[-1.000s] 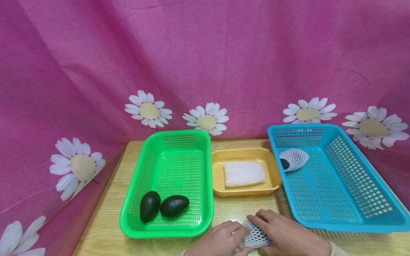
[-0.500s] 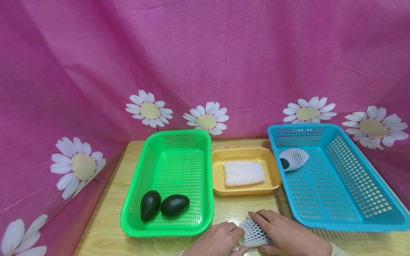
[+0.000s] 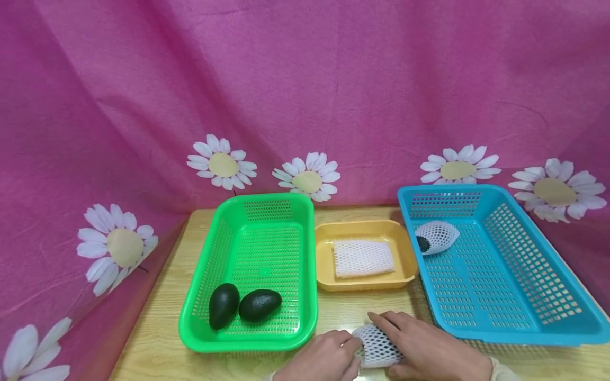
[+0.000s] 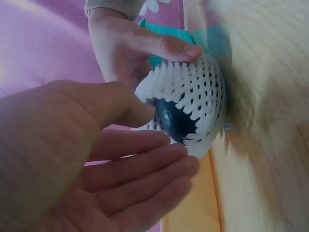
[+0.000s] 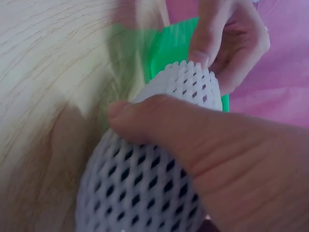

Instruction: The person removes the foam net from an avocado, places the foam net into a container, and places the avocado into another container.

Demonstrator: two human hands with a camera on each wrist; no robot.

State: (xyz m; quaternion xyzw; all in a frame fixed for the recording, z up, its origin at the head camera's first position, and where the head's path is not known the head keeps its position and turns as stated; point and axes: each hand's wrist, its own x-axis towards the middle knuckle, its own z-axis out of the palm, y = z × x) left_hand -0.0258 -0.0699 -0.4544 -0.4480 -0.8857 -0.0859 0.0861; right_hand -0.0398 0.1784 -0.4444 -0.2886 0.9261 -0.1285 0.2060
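Observation:
A dark avocado [image 4: 173,118] sits inside a white foam net sleeve [image 3: 378,348] low over the table's near side. My right hand [image 3: 426,346] grips the sleeved avocado around its body, its thumb lying across the mesh in the right wrist view. With thumb and forefinger, my left hand [image 3: 321,357] pinches the sleeve's rim at the left end. Dark skin shows through that end's opening in the left wrist view. Two bare avocados, one upright [image 3: 224,306] and one sideways [image 3: 260,305], lie in the green basket [image 3: 185,312].
Beyond the hands, a yellow tray [image 3: 329,286] holds flat white foam netting [image 3: 364,259]. At right stands a blue basket [image 3: 510,336] with a netted avocado [image 3: 439,236] in its left back part. A pink flowered cloth [image 3: 305,95] hangs behind the wooden table [image 3: 162,317].
Both hands stay at nearly the same spot. The left fingers have shifted slightly along the sleeve's left end, and more of the mesh shows between the hands than a second ago.

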